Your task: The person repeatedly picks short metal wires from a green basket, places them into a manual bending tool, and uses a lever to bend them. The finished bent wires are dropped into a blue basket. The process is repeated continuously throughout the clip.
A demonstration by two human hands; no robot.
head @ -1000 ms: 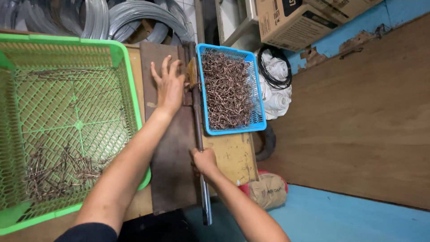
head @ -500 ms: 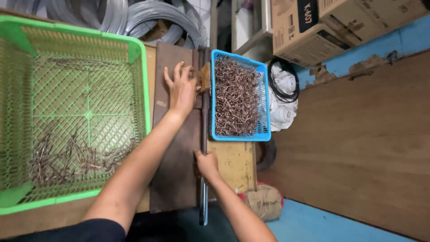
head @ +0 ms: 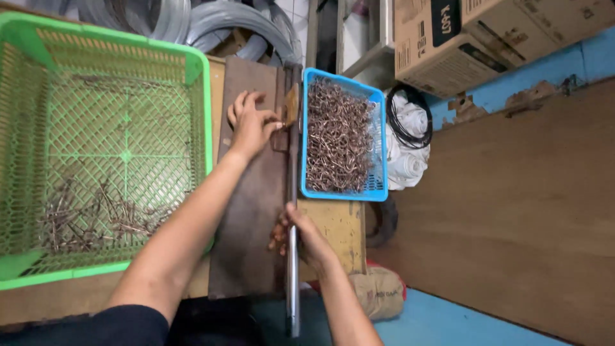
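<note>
My left hand [head: 251, 123] rests on a dark metal plate [head: 246, 211], its fingers curled and pinching a small wire piece against the yellowish block [head: 291, 114] at the far end of a long metal lever bar. My right hand [head: 301, 236] is closed around that lever bar [head: 293, 282] near its middle. Just right of the bar sits a blue basket [head: 378, 160] filled with several bent brown wire pieces. To the left stands a green mesh basket [head: 206, 96] with several wire pieces lying in its near corner.
Coils of grey wire [head: 218, 19] lie beyond the baskets. Cardboard boxes [head: 448, 38] stand at the upper right, with a black cable coil and white cloth [head: 410, 128] beside the blue basket. A wooden board [head: 512, 211] and a small sack [head: 381, 291] are at the right.
My left hand went from lying flat with spread fingers to curled and pinching at the bar's far end. My right hand kept its grip on the bar. The view shifted slightly.
</note>
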